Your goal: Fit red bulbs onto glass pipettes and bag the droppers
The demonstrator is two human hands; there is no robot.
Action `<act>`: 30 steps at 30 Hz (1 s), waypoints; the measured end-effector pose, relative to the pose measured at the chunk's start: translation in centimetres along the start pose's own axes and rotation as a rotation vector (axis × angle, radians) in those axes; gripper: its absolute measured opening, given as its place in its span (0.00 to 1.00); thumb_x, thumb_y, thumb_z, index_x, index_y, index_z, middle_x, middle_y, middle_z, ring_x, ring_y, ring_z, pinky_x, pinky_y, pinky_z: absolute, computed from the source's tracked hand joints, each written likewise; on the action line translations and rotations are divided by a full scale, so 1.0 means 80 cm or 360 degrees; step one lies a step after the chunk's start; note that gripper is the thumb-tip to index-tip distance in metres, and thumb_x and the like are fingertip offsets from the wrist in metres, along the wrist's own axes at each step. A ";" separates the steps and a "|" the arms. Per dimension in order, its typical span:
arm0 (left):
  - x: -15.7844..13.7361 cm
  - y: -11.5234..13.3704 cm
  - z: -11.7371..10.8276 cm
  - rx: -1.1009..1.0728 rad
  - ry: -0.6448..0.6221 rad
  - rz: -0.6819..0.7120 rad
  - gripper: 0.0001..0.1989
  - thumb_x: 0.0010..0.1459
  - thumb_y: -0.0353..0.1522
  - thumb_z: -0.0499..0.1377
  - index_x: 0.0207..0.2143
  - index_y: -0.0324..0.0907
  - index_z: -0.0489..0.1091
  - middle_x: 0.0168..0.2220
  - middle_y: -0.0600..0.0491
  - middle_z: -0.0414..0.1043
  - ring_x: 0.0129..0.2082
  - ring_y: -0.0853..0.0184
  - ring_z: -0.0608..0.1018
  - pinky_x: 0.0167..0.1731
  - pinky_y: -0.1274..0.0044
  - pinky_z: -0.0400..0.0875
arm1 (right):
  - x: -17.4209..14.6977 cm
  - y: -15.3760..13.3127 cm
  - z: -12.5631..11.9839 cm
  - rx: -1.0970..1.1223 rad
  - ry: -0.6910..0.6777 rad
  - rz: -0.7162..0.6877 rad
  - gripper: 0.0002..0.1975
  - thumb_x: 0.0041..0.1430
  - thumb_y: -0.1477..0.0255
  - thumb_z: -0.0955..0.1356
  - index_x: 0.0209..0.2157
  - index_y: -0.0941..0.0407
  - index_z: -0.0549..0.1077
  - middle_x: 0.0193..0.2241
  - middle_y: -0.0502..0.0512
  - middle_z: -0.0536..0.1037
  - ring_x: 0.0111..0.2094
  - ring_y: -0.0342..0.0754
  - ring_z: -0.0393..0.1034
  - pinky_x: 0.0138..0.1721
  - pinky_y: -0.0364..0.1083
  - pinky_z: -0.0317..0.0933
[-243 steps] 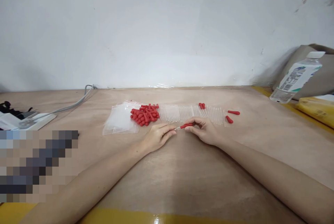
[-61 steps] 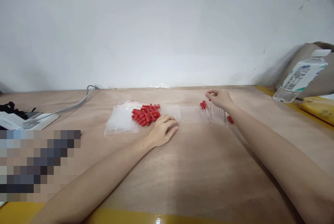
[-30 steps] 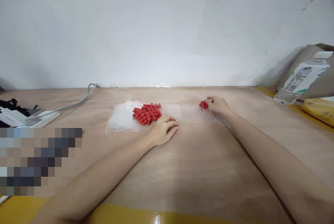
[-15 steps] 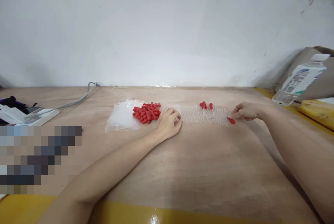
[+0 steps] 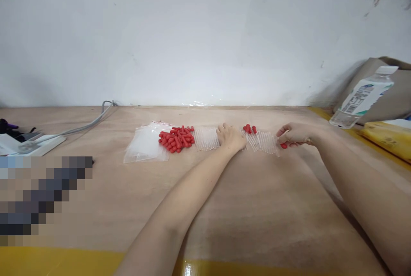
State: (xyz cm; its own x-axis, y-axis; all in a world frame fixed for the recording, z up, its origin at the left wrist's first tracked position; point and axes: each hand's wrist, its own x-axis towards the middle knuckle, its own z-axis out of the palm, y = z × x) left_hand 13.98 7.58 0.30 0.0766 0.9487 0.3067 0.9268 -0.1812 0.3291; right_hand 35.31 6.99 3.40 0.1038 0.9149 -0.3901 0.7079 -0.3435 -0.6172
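A row of clear thin dropper tubes (image 5: 205, 139) lies side by side across the table. My left hand (image 5: 231, 136) is over the middle of this row, its fingers curled down; what they hold, if anything, is hidden. My right hand (image 5: 294, 135) is at the row's right end, with thumb and fingers pinched on a red rubber bulb (image 5: 284, 145), mostly covered by the fingers. To the left of the row is a pile of red rubber bulbs (image 5: 176, 139). A few tubes topped with red bulbs (image 5: 249, 128) lie just right of my left hand.
Clear zip bags (image 5: 144, 143) lie left of the pile, partly under it. A tilted-looking water bottle (image 5: 362, 98) and a yellow package (image 5: 387, 139) are at the right. A grey cable (image 5: 86, 127) runs to a white device (image 5: 48, 145) at the left. A wall stands behind the table.
My left hand has moved right along the tubes, from beside the red pile to near the bulb-topped ones. My right hand still pinches its bulb, now less visible. The view has shifted slightly.
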 end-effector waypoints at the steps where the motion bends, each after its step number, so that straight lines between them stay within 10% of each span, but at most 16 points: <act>1: 0.000 0.003 -0.001 0.0045 -0.0009 -0.0007 0.18 0.50 0.41 0.57 0.33 0.33 0.72 0.41 0.37 0.65 0.43 0.51 0.64 0.42 0.63 0.56 | 0.002 -0.001 0.001 -0.0048 0.0050 -0.0056 0.06 0.38 0.78 0.69 0.23 0.57 0.69 0.18 0.53 0.73 0.21 0.44 0.66 0.20 0.41 0.59; 12: 0.001 0.018 -0.010 0.0186 -0.0101 -0.0048 0.14 0.51 0.33 0.56 0.35 0.28 0.69 0.44 0.32 0.62 0.45 0.48 0.64 0.43 0.63 0.55 | 0.006 -0.043 0.085 0.0240 0.1099 -0.0984 0.17 0.53 0.72 0.61 0.45 0.60 0.63 0.32 0.57 0.70 0.31 0.47 0.68 0.33 0.46 0.62; 24: -0.085 -0.149 -0.082 -0.0181 0.0117 0.0872 0.08 0.61 0.30 0.47 0.40 0.40 0.63 0.36 0.50 0.70 0.36 0.65 0.72 0.36 0.73 0.67 | -0.034 -0.054 0.177 0.0130 0.0847 -0.1849 0.12 0.56 0.71 0.63 0.43 0.56 0.69 0.41 0.60 0.65 0.34 0.46 0.67 0.37 0.51 0.65; 30: -0.101 -0.167 -0.076 -0.0381 0.0316 0.1022 0.10 0.60 0.26 0.47 0.41 0.39 0.66 0.36 0.50 0.70 0.36 0.69 0.73 0.36 0.77 0.68 | -0.060 -0.061 0.180 -0.0004 0.0648 -0.1896 0.08 0.58 0.71 0.63 0.37 0.55 0.72 0.37 0.58 0.71 0.36 0.47 0.67 0.38 0.49 0.64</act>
State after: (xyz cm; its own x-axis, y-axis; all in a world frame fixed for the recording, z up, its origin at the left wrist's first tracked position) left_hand -1.28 0.76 -1.14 0.4905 0.5745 0.6552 0.6133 -0.7618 0.2089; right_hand 21.34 1.24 -1.57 -0.3918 0.6553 0.6458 0.5114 0.7386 -0.4392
